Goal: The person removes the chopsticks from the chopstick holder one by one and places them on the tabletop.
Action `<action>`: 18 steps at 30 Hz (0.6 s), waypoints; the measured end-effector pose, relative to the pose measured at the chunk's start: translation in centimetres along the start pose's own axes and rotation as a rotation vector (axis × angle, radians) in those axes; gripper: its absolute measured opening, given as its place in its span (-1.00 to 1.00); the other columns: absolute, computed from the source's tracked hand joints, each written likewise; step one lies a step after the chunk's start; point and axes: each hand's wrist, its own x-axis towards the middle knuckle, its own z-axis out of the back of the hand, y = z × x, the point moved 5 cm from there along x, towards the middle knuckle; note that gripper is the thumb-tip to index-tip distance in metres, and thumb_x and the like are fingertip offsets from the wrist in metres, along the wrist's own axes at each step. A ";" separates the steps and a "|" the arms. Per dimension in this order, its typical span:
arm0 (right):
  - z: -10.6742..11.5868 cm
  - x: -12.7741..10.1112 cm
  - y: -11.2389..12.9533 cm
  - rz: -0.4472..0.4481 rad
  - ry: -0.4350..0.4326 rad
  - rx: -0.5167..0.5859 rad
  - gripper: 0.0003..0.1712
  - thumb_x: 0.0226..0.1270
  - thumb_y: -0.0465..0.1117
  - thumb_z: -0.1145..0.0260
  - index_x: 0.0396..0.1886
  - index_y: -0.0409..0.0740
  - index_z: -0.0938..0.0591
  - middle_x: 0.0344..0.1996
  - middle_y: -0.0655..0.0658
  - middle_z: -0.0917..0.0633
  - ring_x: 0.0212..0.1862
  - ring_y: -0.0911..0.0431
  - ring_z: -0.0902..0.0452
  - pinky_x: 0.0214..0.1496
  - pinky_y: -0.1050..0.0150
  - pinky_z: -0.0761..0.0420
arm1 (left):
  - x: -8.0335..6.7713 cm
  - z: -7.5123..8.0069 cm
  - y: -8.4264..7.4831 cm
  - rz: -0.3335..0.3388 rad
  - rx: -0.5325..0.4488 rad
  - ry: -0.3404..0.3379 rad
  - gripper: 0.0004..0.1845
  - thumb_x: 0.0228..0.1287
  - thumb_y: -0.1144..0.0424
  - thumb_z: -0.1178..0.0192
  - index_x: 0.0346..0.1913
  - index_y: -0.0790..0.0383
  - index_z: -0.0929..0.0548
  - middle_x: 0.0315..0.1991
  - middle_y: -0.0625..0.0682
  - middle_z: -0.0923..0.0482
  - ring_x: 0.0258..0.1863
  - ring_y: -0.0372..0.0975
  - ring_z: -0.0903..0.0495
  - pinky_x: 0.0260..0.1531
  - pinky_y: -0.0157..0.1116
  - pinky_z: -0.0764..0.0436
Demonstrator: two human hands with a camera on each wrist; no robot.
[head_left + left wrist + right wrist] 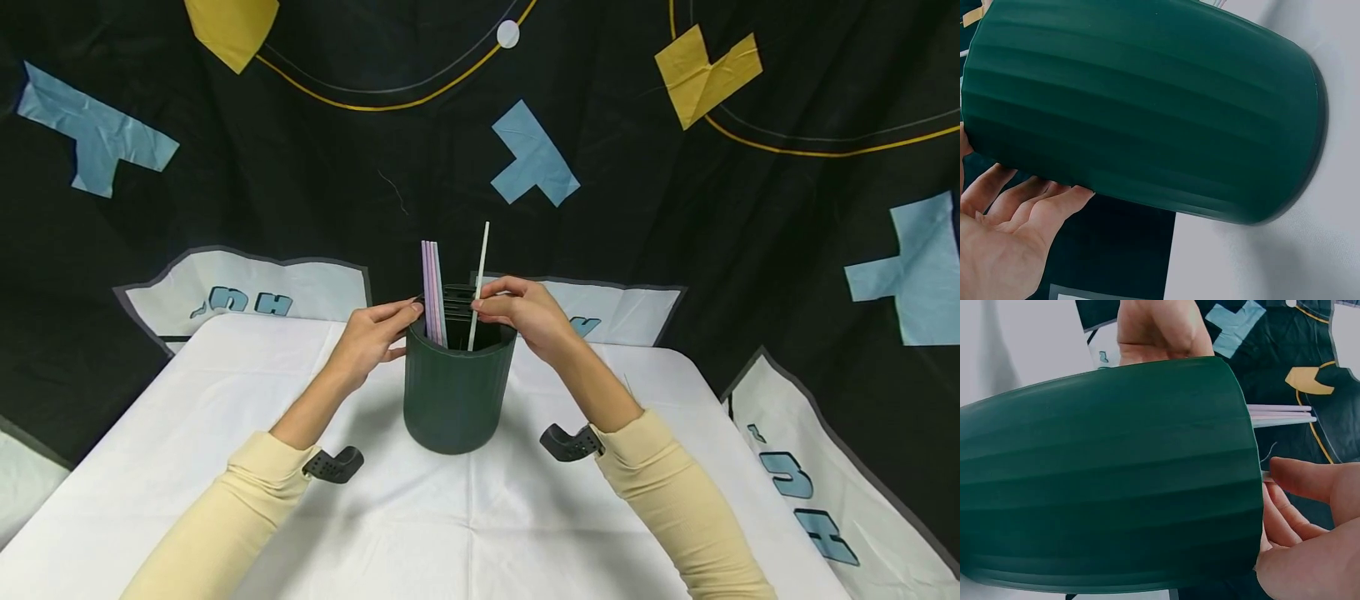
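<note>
A dark green ribbed bin [457, 400] stands upright on the white-covered table. My left hand [366, 340] holds it at the left of its rim, thumb at the top edge; in the left wrist view the fingers [1054, 209] lie against its side. A few thin pastel straws [432, 287], pink, lilac and pale blue, lean together inside near that hand. At the right of the rim my right hand [531, 315] pinches a thin white straw [481, 262] between thumb and fingers, its lower end inside the bin. Behind it shows a dark slatted thing [458, 300].
White cloth covers the table [420, 533], which has rounded far corners. A black curtain [337, 183] with blue and yellow patches hangs close behind it. Black wrist mounts [570, 443] stick out from both sleeves.
</note>
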 end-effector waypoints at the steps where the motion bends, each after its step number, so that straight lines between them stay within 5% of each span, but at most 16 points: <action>1: 0.0 0.0 0.0 0.005 -0.001 0.000 -0.86 0.36 -0.35 -0.34 -0.12 -0.25 -0.62 -0.13 -0.11 -0.66 -0.07 0.08 -0.68 0.33 0.10 -0.60 | 0.0 0.0 0.0 0.001 0.002 0.000 -0.40 0.44 -0.05 -0.23 0.41 0.18 -0.51 0.39 0.14 -0.49 0.38 0.02 -0.49 0.15 0.03 -0.64; 18: 3.1 -1.9 3.3 0.071 -0.148 0.185 -0.87 0.42 -0.33 -0.34 -0.09 -0.21 -0.62 -0.21 -0.09 -0.77 -0.25 0.08 -0.78 -0.02 0.14 -0.77 | -0.1 0.1 0.1 -0.002 0.013 0.005 -0.40 0.44 -0.08 -0.22 0.41 0.15 -0.51 0.39 0.13 -0.49 0.39 0.03 -0.47 0.16 0.02 -0.64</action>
